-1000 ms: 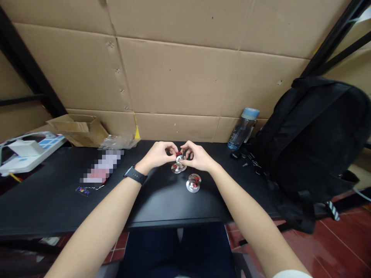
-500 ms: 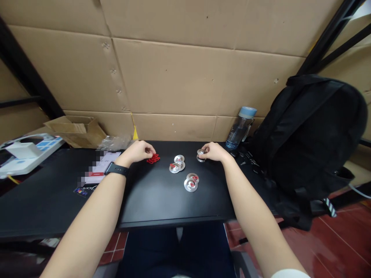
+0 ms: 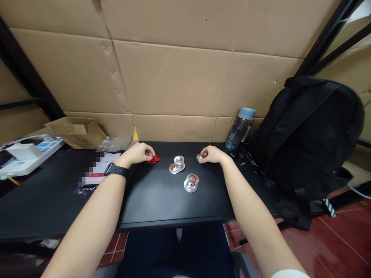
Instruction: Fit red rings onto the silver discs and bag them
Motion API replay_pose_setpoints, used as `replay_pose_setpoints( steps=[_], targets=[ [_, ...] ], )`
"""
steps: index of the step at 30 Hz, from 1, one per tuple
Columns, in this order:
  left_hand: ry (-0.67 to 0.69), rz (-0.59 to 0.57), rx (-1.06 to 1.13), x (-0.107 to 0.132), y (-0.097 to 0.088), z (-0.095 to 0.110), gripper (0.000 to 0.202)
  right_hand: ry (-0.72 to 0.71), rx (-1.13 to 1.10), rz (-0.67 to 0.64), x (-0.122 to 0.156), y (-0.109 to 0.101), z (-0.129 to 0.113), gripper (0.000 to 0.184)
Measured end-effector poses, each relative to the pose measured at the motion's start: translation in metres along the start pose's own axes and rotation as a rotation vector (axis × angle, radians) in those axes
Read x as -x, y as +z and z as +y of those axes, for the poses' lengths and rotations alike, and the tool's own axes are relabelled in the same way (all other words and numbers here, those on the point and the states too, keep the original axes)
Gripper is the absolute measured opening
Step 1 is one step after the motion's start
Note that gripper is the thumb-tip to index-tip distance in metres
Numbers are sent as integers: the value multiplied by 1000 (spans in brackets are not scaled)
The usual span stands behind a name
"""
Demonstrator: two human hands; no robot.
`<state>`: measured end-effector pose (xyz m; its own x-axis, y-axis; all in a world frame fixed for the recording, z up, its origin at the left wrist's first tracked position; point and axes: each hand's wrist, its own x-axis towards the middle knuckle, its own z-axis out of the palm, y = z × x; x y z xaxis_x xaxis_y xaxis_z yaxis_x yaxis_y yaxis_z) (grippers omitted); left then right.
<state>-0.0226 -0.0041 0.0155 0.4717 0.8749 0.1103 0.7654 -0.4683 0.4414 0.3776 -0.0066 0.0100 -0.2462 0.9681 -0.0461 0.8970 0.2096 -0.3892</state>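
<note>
My left hand (image 3: 142, 153), with a dark watch on its wrist, pinches the edge of a small bundle of red cord (image 3: 153, 160) at the back of the table. My right hand (image 3: 213, 154) has its fingers closed round silver finger cymbals (image 3: 199, 157) low over the tabletop; how many it holds is partly hidden. Between the hands three silver finger cymbals (image 3: 174, 168) lie overlapping, with a bit of red cord on the front one. Nearer to me two more finger cymbals (image 3: 190, 185) overlap, both with red at their middles.
Along the back of the black table (image 3: 162, 204) stands a cardboard wall (image 3: 174, 77). To the right are a water bottle (image 3: 239, 129), keys (image 3: 246, 162) and a black backpack (image 3: 307, 143). A phone (image 3: 101, 168), paper bag (image 3: 78, 131) and power strip (image 3: 31, 158) lie left.
The cymbals at my right hand, seen spread one above the other before, now sit together as one stack in the fingers. My left hand stays at the red cord.
</note>
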Motion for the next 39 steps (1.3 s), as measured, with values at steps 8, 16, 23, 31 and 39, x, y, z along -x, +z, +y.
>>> replay_pose_setpoints(
  steps=[8, 16, 23, 31, 39],
  targets=[
    [196, -111, 90, 4, 9, 52, 28, -69, 93, 94, 5, 2, -11, 67],
    [282, -165, 100, -4, 36, 74, 13, -406, -75, 199, 15, 11, -53, 44],
    [323, -41, 78, -2, 31, 81, 14, -637, -140, 13, 23, 21, -82, 44],
    [348, 146, 30, 0, 28, 94, 15, -640, -161, 78, 24, 27, -93, 36],
    [409, 185, 0, 1, 32, 101, 15, -631, -210, 51, 19, 35, -89, 30]
  ],
)
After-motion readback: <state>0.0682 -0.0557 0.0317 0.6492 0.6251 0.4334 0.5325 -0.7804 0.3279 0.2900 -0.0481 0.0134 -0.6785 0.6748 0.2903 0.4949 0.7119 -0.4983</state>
